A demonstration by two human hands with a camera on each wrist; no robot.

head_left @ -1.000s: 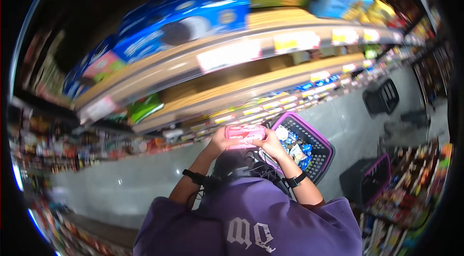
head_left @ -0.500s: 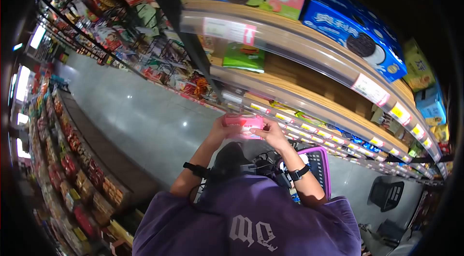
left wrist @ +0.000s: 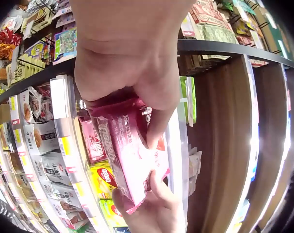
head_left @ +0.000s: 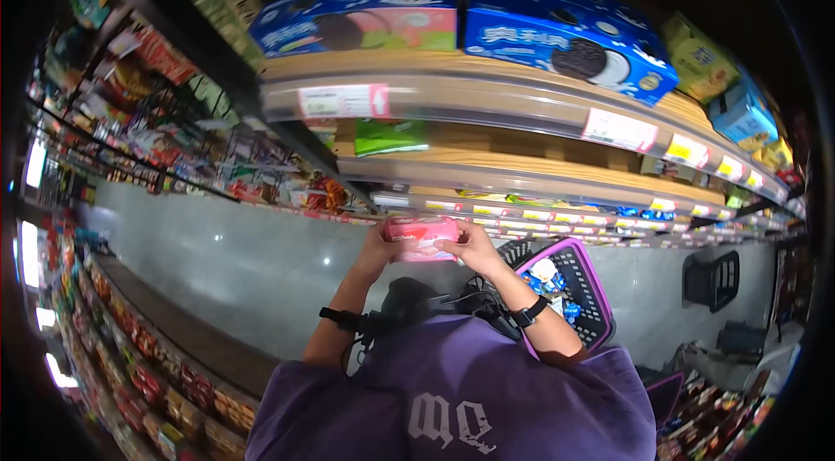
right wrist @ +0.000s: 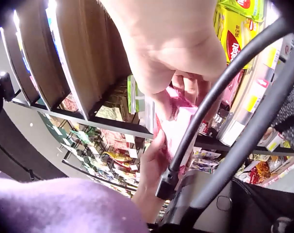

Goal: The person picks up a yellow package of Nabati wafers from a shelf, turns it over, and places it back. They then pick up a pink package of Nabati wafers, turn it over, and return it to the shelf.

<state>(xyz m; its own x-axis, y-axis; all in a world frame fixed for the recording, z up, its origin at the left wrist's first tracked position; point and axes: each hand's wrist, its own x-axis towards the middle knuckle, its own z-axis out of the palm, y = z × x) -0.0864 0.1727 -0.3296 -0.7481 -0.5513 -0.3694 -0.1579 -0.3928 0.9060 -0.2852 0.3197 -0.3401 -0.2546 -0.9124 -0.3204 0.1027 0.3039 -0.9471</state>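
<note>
Both hands hold a pink Nabati packet (head_left: 424, 241) in front of the chest, one at each end. My left hand (head_left: 372, 250) grips its left end, and in the left wrist view the thumb lies along the printed face of the packet (left wrist: 120, 141). The right end is pinched by my right hand (head_left: 477, 250), thumb on the front. Seen from the right wrist, the right hand (right wrist: 178, 53) covers much of the packet (right wrist: 173, 128), and a black cable crosses in front. Similar pink and yellow packets (left wrist: 103, 179) sit on a shelf behind.
A purple-rimmed basket (head_left: 594, 283) with several packets stands on the floor at the right, a dark basket (head_left: 713, 281) beyond it. Ahead, the shelf carries blue Oreo boxes (head_left: 557, 39) and, lower, a green packet (head_left: 391, 136). Stocked shelves (head_left: 148, 357) line the aisle's left.
The head view swung left along the shelves, then partly back right. Throughout, both hands keep hold of the pink packet; the purple-rimmed basket shows more fully again than half a second ago.
</note>
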